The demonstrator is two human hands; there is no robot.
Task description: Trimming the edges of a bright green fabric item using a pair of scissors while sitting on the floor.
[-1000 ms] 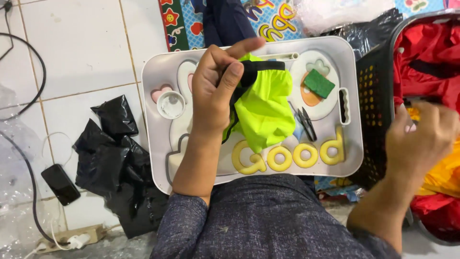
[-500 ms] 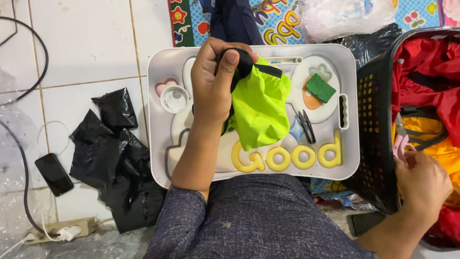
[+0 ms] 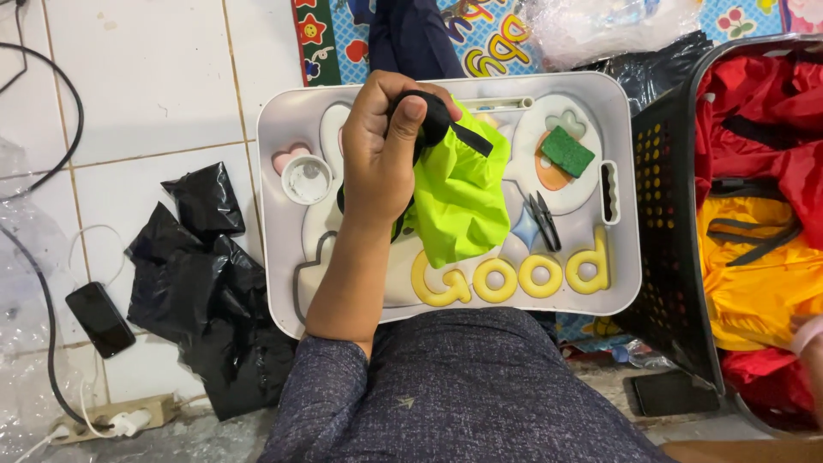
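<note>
While the left hand point(image 3: 386, 154) clamps shut on a neon-green garment point(image 3: 459, 201) with black trim, the cloth hangs over a white lap tray point(image 3: 621, 257) — small black scissors point(image 3: 542, 221) at its 3 o'clock. At the frame's 4 o'clock, the right hand point(image 3: 810, 343) shows only an edge inside a black basket point(image 3: 664, 257) — grip impossible to tell.

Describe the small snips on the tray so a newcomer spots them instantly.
Start at the white lap tray. Right of the lime-green cloth in the left hand, below the green sponge, lie the black snips: the only dark, pointed metal tool there.
</note>
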